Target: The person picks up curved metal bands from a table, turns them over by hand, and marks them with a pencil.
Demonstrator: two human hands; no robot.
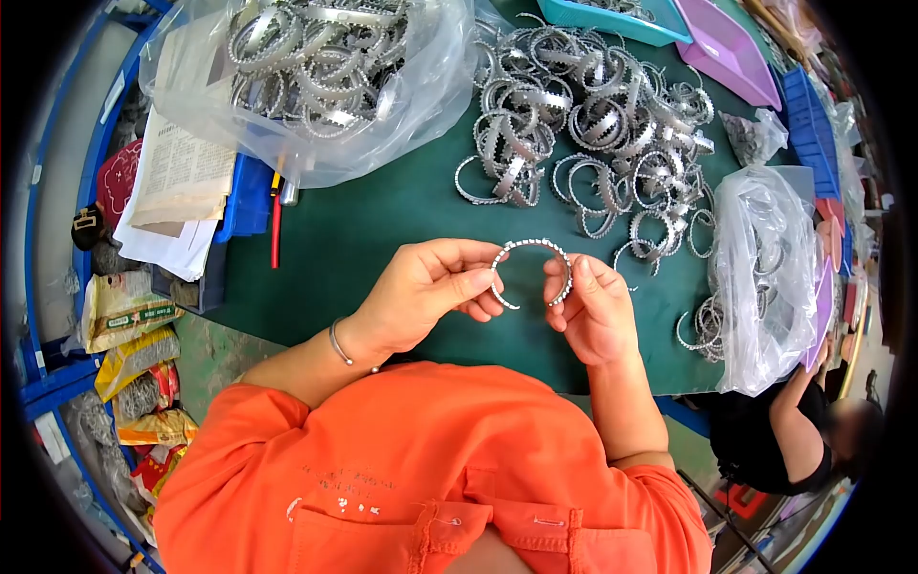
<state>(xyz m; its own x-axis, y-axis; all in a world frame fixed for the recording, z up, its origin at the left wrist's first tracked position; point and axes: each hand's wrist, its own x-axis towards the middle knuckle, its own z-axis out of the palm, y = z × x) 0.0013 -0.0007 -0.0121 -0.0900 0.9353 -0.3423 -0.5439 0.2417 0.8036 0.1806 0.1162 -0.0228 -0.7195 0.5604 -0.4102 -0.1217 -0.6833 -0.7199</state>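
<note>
The left hand [421, 295] pinches a silvery, toothed, curved metal band [537, 242] between thumb and forefinger at its left side, and the right hand [599, 308] grips the same piece with thumb and fingertips at its right side, so both hands are closed on it. In the head view, the only one, this band is held up in front of the orange shirt [430, 450], over the near part of a dark green tabletop [363, 234], its curve upward and a gap between its ends below. The work seems to be at the handling or checking of this single piece; whether anything on it is finished cannot be told. Beyond the right hand, a large heap of loose silvery metal bands [601, 124] lies tangled on the tabletop, apparently the bulk of what is out. At the upper left, a big clear plastic bag [421, 134] holds many similar bands, and at the right a few more silvery bands [706, 330] lie against a crumpled clear plastic bag [760, 220]. Which of these groups has been dealt with and which is waiting does not show, as the pieces look alike; judged by the quantity, the piece in hand is one of a great many.
</note>
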